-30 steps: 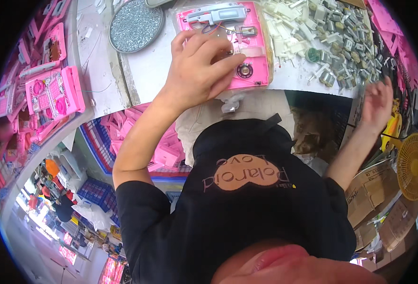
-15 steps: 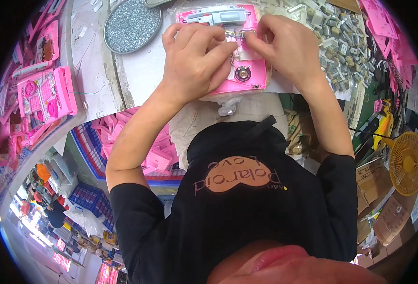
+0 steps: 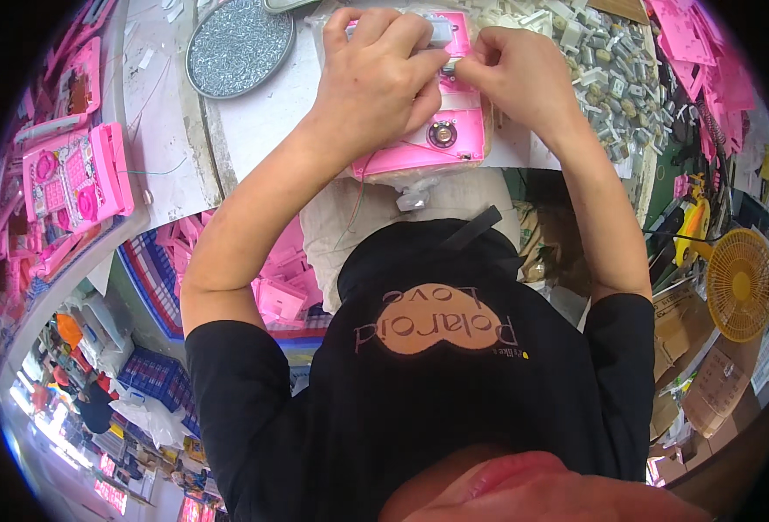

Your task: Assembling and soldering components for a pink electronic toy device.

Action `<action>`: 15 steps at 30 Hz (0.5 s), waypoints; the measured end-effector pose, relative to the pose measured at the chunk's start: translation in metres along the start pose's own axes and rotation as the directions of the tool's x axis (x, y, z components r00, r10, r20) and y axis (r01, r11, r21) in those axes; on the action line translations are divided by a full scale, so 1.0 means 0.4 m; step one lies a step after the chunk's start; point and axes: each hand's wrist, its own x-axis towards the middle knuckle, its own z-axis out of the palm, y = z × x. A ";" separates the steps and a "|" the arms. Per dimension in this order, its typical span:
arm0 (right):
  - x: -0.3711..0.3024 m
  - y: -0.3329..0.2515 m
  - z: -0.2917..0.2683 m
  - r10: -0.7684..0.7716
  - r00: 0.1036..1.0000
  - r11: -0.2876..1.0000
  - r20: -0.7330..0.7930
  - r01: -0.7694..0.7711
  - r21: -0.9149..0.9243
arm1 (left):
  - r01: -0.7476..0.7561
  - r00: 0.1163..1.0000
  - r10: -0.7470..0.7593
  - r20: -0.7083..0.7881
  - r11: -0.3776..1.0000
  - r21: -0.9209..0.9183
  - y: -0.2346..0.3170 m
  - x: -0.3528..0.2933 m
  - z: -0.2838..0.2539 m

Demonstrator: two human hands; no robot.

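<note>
Left hand (image 3: 380,76) has shifted up the rectangular pink plastic casing (image 3: 411,157).

Worktable: white worktable (image 3: 263,130) sweeping from ten to two o'clock, its worn seam (image 3: 213,148) at ten
Floor: dull greenish floor (image 3: 132,297) at nine o'clock
Crates: blue crates (image 3: 160,376) at eight o'clock
Light: white glare (image 3: 58,428) at eight o'clock, brightest there
Fan: yellow fan (image 3: 739,285) at three o'clock
Cardboard: brown cardboard (image 3: 715,391) at four o'clock
</note>
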 end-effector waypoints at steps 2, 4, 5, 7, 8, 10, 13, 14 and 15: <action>-0.002 -0.024 -0.012 -0.012 1.000 0.988 0.013 0.014 -0.155 | -0.016 1.000 0.016 -0.005 1.000 -0.018 0.001 0.004 0.008; -0.012 -0.041 0.000 -0.183 0.982 0.922 -0.039 0.158 -0.352 | -0.034 0.999 0.035 0.004 0.999 -0.012 -0.007 0.006 0.016; -0.015 -0.049 0.004 -0.272 0.961 0.863 -0.049 0.221 -0.454 | -0.043 0.999 0.043 0.007 0.999 0.000 -0.012 0.010 0.021; -0.027 -0.047 0.016 -0.339 0.940 0.798 -0.029 0.271 -0.539 | -0.062 0.998 0.063 0.011 0.998 -0.008 -0.015 0.011 0.025; -0.033 -0.037 0.011 -0.373 0.928 0.786 -0.013 0.308 -0.536 | -0.070 0.997 0.071 0.007 0.997 -0.024 -0.019 0.011 0.023; -0.036 -0.017 -0.016 -0.320 0.947 0.889 0.030 0.311 -0.335 | -0.080 0.997 0.080 -0.004 0.996 -0.037 -0.023 0.010 0.019; -0.025 0.020 -0.055 -0.080 0.984 0.981 0.156 0.050 0.187 | -0.080 0.997 0.079 -0.023 0.996 -0.044 -0.023 0.009 0.018; -0.026 0.042 -0.036 0.006 0.985 0.952 0.175 -0.059 0.300 | -0.081 0.997 0.080 -0.014 0.995 -0.058 -0.022 0.010 0.015; -0.027 0.055 -0.019 0.089 0.975 0.899 0.202 -0.166 0.406 | -0.081 0.997 0.081 -0.006 0.994 -0.071 -0.021 0.010 0.013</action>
